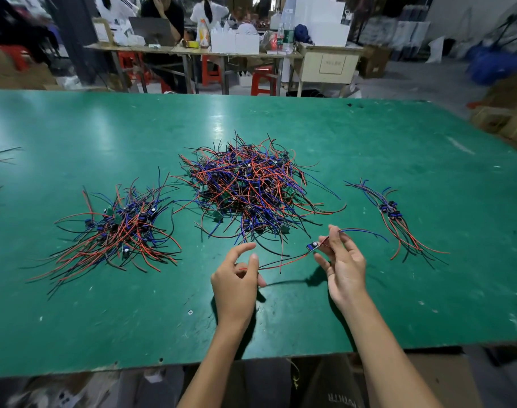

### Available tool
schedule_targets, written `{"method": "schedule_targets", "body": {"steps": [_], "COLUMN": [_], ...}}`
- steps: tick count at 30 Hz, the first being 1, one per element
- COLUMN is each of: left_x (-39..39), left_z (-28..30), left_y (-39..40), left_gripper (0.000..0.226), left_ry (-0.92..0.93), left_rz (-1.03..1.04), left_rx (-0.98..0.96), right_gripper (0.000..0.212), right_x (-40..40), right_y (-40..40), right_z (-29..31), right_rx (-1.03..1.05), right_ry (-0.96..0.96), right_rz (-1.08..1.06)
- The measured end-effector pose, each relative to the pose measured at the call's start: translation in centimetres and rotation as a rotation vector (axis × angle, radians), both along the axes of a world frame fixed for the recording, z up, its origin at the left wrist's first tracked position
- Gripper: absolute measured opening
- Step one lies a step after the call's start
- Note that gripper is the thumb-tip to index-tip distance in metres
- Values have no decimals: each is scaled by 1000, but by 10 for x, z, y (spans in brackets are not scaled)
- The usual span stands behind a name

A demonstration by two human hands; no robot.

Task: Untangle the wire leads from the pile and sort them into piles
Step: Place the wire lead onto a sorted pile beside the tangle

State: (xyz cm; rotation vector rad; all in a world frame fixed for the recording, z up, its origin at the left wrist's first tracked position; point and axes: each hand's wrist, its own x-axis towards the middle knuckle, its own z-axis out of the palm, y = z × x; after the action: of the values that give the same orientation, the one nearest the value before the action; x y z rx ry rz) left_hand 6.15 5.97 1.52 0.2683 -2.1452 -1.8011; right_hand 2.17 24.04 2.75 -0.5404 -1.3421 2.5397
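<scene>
Wire lead (292, 259) between both hands

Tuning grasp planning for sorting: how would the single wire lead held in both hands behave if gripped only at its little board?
Probably floppy: the wire lead sags between the left hand and the right hand. Likely very light, since a fingertip pinch carries it. Its loose ends would likely trail and snag in the central pile, where the wires cross thickly.
</scene>
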Motion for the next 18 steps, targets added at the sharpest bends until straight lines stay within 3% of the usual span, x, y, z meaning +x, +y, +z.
{"method": "schedule_targets", "body": {"steps": [5, 9, 18], "left_x": [-1, 1, 3], "left_z": [-2, -1, 1], "left_y": [0, -1, -5], "left_gripper": [33, 41, 41], "left_ry": [-22, -19, 29], "left_rz": [8, -27, -99], "left_rx": [50, 156, 315], "right_gripper": [13, 22, 30], "right_x": [0, 1, 3], "right_y": [-1, -3, -3], "right_z": [-1, 2, 4], "right_rx": [-31, -53, -48], "right_ry": [0, 22, 25], "right_rz": [-34, -57, -88]}}
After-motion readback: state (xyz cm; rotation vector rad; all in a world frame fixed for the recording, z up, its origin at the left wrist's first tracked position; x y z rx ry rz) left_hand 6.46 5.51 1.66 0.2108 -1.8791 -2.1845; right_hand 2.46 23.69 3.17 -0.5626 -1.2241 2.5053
